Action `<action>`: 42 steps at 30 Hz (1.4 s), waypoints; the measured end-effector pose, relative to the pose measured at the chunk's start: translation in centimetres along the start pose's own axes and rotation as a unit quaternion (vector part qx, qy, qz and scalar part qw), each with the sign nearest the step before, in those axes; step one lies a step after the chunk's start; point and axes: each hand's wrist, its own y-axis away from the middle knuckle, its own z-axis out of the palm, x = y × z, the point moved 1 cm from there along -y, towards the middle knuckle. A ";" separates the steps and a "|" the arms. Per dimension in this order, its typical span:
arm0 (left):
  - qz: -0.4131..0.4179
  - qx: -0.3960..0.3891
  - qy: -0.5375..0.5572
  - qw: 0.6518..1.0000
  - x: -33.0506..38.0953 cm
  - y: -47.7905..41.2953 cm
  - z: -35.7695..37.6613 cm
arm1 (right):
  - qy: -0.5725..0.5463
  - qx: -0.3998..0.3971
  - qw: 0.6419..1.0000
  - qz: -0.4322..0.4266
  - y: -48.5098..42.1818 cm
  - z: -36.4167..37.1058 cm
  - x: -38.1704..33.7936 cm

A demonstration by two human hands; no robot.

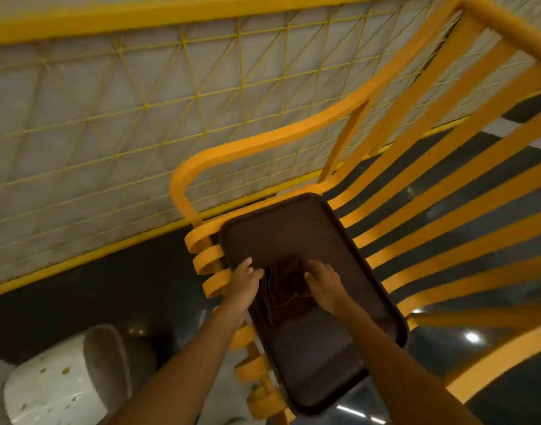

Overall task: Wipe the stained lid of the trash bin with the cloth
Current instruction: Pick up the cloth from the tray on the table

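**While both hands sit at the cloth, the lid lies among yellow slats**

Where the frame's centre runs down toward its lower edge, the dark brown, rounded-corner lid (293, 228) of the trash bin lies tilted in the picture, its long side slanting from upper left to lower right. A folded cloth (286, 282) of nearly the same brown rests on the lid's middle, hard to separate from it in the dim, slightly blurred view.

The left hand (243, 276) is at the lid's left rim, fingers loosely straight and apart, thumb reaching toward the cloth's left edge. The right hand (323, 279) lies on the cloth's right side with its fingers bent downward; whether it pinches the cloth or only presses on it cannot be told. Both bare forearms come in from the bottom of the frame.

Yellow slats (447, 210) fan out to the right of the lid, and their curled ends line its left side. A yellow wire mesh panel (109, 102) fills the upper left. A white perforated cylinder (54, 391) lies at the lower left on the dark floor (125, 286).
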 end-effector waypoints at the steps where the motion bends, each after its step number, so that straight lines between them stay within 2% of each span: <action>1: -0.002 0.004 0.008 1.000 -0.3 -0.6 0.3 | -0.010 0.005 1.000 0.004 -0.6 0.5 0.2; 5: -0.016 0.027 0.020 0.999 -1.9 -2.4 2.0 | -0.037 0.021 0.999 0.012 -2.5 2.5 0.6; 9: 0.011 0.057 -0.080 0.995 -2.8 -3.0 2.7 | -0.068 0.047 0.996 0.045 -3.0 3.6 0.8; 13: 0.031 0.038 -0.130 0.990 -3.1 -2.9 2.5 | -0.146 0.040 0.986 0.077 -2.5 3.7 0.4; 18: 0.027 0.037 -0.046 0.998 -1.8 -1.9 0.3 | -0.327 -0.006 0.943 0.060 -0.5 2.3 -3.0; 21: 0.070 0.074 -0.011 0.995 -0.7 -0.5 -1.7 | -0.364 -0.032 0.931 0.019 1.2 2.0 -6.1; 23: 0.092 0.071 0.020 0.993 -0.1 0.7 -3.5 | -0.384 -0.043 0.922 -0.004 2.5 2.3 -8.5; 27: 0.060 0.033 0.092 0.993 -0.2 2.9 -7.9 | -0.429 -0.097 0.898 -0.026 5.2 4.0 -13.3; 30: 0.007 -0.011 0.168 0.986 -1.2 4.5 -11.6 | -0.431 -0.173 0.885 -0.030 7.2 6.5 -16.4; 33: 0.003 -0.020 0.201 0.979 -3.1 6.3 -15.7 | -0.421 -0.230 0.876 -0.043 9.4 9.8 -19.1; 38: -0.011 -0.034 0.279 0.960 -6.9 8.7 -21.6 | -0.448 -0.299 0.842 -0.028 11.9 16.1 -21.2; 40: -0.001 -0.050 0.286 0.957 -9.1 8.9 -23.5 | -0.436 -0.294 0.850 -0.038 12.3 18.9 -21.2; 42: 0.024 -0.053 0.288 0.956 -11.4 8.7 -25.0 | -0.400 -0.263 0.875 -0.068 12.5 21.5 -20.8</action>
